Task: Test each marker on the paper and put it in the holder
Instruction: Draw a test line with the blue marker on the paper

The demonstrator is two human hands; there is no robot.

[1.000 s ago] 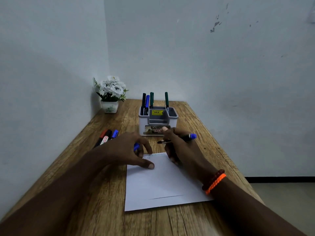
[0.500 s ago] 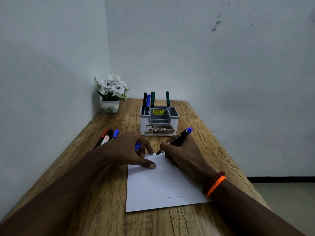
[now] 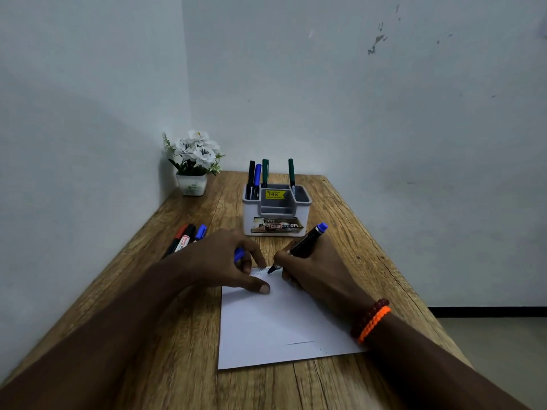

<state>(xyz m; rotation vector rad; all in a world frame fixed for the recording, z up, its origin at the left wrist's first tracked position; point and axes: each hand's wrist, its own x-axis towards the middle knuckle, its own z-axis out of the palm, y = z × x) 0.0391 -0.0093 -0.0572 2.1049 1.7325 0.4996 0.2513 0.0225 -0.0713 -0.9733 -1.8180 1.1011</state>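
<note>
Four markers (image 3: 257, 179) stand in the holder (image 3: 276, 213).

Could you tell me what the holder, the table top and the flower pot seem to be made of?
The holder looks like moulded plastic, white outside and grey inside, smooth and slightly glossy, with printed stickers. The table shows brown wood grain with dark cracks; whether solid wood or a printed laminate cannot be told. The flower pot is white, smooth and faintly shiny, perhaps glazed ceramic, possibly plastic.

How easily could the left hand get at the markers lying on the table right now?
Probably not at once: the left hand presses the paper and holds a blue cap. The markers lie just beyond it, nothing between.
</note>
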